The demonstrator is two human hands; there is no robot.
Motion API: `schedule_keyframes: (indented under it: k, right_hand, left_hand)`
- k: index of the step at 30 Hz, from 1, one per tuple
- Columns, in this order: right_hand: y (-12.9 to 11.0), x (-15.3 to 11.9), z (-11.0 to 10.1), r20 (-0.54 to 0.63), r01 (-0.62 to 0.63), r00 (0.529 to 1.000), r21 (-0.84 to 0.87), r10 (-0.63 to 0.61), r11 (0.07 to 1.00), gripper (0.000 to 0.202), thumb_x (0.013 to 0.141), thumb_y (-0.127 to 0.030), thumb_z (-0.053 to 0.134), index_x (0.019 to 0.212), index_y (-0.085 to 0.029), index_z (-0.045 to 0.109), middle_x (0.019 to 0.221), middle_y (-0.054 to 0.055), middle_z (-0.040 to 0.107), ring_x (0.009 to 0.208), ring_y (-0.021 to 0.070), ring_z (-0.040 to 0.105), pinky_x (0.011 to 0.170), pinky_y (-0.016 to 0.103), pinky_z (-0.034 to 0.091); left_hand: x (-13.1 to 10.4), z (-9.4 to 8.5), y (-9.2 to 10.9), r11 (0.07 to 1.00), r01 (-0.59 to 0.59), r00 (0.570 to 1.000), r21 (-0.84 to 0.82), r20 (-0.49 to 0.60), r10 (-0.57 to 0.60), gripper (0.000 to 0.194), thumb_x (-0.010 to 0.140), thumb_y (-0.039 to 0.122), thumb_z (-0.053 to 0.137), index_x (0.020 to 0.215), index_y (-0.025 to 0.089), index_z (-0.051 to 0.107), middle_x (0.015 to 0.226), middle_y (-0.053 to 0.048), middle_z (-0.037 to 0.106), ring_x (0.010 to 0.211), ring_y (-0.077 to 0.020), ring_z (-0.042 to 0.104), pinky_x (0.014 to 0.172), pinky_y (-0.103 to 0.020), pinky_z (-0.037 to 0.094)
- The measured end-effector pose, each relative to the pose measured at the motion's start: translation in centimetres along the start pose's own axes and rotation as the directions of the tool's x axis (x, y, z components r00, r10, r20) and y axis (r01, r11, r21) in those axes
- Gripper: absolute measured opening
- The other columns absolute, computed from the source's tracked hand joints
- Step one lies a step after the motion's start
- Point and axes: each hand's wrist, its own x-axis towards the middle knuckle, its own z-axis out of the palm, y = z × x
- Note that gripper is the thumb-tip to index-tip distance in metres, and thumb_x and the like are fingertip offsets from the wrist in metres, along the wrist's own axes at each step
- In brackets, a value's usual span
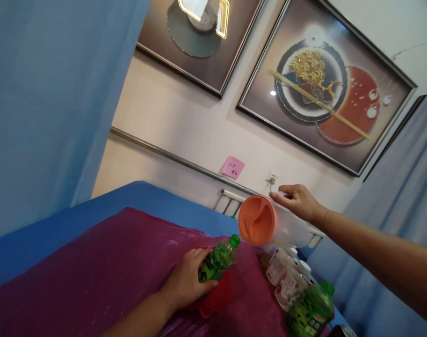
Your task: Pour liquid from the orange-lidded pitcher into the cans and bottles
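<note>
My left hand [190, 283] is wrapped round a green plastic drink bottle [218, 260], which leans over a red wavy-edged plastic piece [218, 297] on the magenta sheet. The bottle's green cap is on. At the right, my right hand [299, 203] is closed at the upper side of a translucent plastic pitcher [290, 229], seemingly by its handle, though the grip itself is partly hidden. The pitcher is tipped on its side, its orange lid [257, 220] turned toward me.
White-capped bottles [290, 285], another green bottle [311, 309] and a dark can [343, 331] stand along the right edge. Magenta plastic sheeting [104, 267] covers the blue bed surface [143, 192]. Blue curtains [52, 103] hang on both sides. A metal rail [178, 159] runs along the wall.
</note>
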Motion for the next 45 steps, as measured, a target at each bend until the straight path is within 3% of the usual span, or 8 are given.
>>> schedule_keyframes:
  k: [45]
  right_hand:
    - [-0.28,-0.10,0.10,-0.016,0.037,0.999,-0.008,-0.038,0.999,0.058,0.084,-0.064,0.056,0.056,-0.024,0.025,0.056,-0.005,0.022,0.053,0.0100,0.024,0.048,0.027,0.019]
  left_hand:
    - [0.03,0.11,-0.30,1.000,-0.010,1.000,-0.009,0.006,0.010,0.066,0.062,0.029,0.083,0.124,0.023,0.064,0.124,-0.009,0.069,0.117,-0.0318,0.061,0.105,-0.044,0.044]
